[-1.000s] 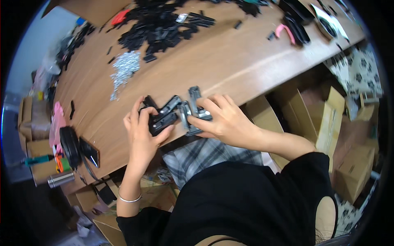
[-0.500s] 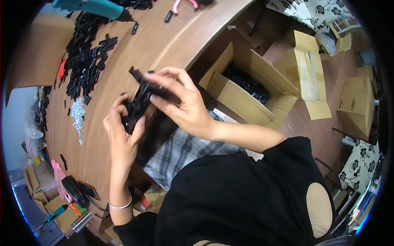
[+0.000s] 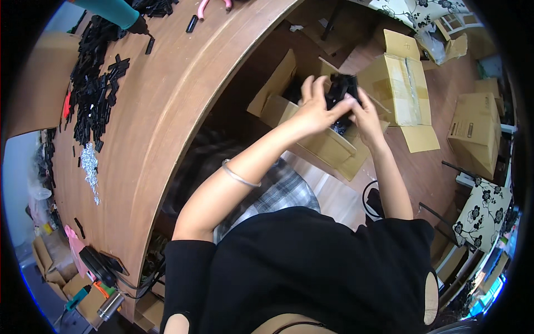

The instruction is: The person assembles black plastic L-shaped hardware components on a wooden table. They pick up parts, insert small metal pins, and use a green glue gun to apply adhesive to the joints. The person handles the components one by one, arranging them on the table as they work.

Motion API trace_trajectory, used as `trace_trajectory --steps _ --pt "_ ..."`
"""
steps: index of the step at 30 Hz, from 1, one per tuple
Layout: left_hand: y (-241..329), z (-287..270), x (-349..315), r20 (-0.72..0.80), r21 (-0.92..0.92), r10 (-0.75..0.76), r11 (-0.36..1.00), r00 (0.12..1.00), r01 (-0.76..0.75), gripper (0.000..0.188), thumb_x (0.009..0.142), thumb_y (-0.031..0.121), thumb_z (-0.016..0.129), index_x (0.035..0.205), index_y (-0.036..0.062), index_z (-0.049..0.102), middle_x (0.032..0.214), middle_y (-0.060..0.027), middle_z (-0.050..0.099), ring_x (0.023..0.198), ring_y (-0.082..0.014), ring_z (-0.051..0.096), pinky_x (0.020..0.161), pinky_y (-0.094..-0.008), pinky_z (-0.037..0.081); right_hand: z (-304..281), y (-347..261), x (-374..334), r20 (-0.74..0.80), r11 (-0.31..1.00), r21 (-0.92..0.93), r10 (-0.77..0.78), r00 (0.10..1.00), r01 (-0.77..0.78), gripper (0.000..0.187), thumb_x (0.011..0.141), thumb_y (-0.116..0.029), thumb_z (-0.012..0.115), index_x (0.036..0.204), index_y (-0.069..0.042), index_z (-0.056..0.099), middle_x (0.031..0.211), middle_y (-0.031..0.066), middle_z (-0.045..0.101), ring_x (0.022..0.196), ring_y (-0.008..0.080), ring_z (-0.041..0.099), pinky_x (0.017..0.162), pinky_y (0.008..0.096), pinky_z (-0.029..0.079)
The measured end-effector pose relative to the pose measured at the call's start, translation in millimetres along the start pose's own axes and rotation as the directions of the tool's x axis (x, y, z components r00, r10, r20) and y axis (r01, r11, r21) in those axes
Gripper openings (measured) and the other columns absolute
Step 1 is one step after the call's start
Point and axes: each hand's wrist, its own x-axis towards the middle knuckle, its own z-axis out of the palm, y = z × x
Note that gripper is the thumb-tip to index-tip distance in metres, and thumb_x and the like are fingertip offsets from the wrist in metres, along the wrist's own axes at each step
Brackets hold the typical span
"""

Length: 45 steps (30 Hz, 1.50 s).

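A black plastic part (image 3: 342,89), slightly blurred, is between my two hands above the open cardboard box (image 3: 325,149). My left hand (image 3: 318,111) reaches across from the left, its thumb against the part and its fingers curved around the near side. From the right, my right hand (image 3: 365,118) grips the same part with fingers and thumb. The part's exact shape is partly covered by my fingers. Dark pieces in the box show beneath and beside my hands.
On the wooden table (image 3: 150,111) lie a heap of black pieces (image 3: 92,111), a pile of small silvery pieces (image 3: 89,167), a teal power tool (image 3: 117,14) and pink-handled pliers (image 3: 203,8). More cardboard boxes (image 3: 473,131) stand on the floor at right.
Both hands have moved right with the black plastic part, from beside the table edge to above the open cardboard box. My view has shifted right too.
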Motion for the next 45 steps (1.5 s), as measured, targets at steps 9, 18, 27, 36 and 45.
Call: trace_trajectory --steps 9,18,27,36,45 --pt "-75.7 -52.8 -37.8 0.127 -0.066 -0.224 0.970 0.966 0.234 0.040 0.090 0.032 0.055 0.118 0.0039 0.051 0.116 -0.0120 0.055 0.104 -0.0193 0.055 0.085 -0.0301 0.047 -11.1 160.9 -6.2 0.037 0.491 -0.861 0.326 0.945 -0.136 0.066 0.072 -0.046 0.069 0.125 -0.012 0.050 0.108 0.0216 0.061 0.102 0.0324 0.059 0.089 0.0421 0.046" --pt "-116.3 -29.5 -88.8 0.375 0.547 0.032 0.799 0.927 -0.249 0.035 0.077 0.014 0.061 0.110 0.0045 0.058 0.122 -0.0170 0.051 0.119 -0.0391 0.042 0.100 -0.0423 0.037 32.0 142.7 -58.6 0.512 0.319 -0.857 0.433 0.742 0.405 0.060 0.080 -0.043 0.060 0.118 0.002 0.046 0.083 0.0234 0.063 0.081 0.0366 0.062 0.073 0.0443 0.049" --pt "69.1 -127.8 -141.6 0.269 -0.400 0.436 0.862 0.859 -0.313 0.024 0.094 0.016 0.045 0.111 0.0043 0.055 0.103 -0.0122 0.060 0.099 -0.0274 0.057 0.087 -0.0358 0.045 57.6 34.6 -18.6 0.638 0.127 -0.726 0.492 0.593 0.676 0.078 0.075 -0.035 0.067 0.138 -0.005 0.030 0.123 0.0223 0.048 0.104 0.0367 0.055 0.087 0.0423 0.047" --pt "135.6 -183.7 -221.2 -0.125 -0.959 0.703 0.096 0.700 -0.268 0.023 0.090 0.001 0.041 0.110 -0.0059 0.050 0.106 -0.0139 0.054 0.102 -0.0214 0.052 0.087 -0.0322 0.042 259.3 -235.2 3.6 0.994 0.646 -0.029 -0.065 0.093 0.763 0.026 0.083 -0.013 0.061 0.107 -0.003 0.063 0.087 0.0110 0.068 0.081 0.0171 0.066 0.070 0.0276 0.051" --pt "158.0 -232.2 -248.8 0.200 -0.868 0.732 0.440 0.652 -0.228 0.022 0.088 0.003 0.037 0.109 0.0031 0.042 0.094 -0.0073 0.049 0.090 -0.0154 0.048 0.080 -0.0297 0.040 444.9 -224.0 158.2 0.643 -0.374 -0.706 -0.694 0.323 0.602 0.068 0.076 0.002 0.051 0.139 -0.014 0.030 0.123 0.0221 0.045 0.110 0.0394 0.045 0.089 0.0463 0.044"
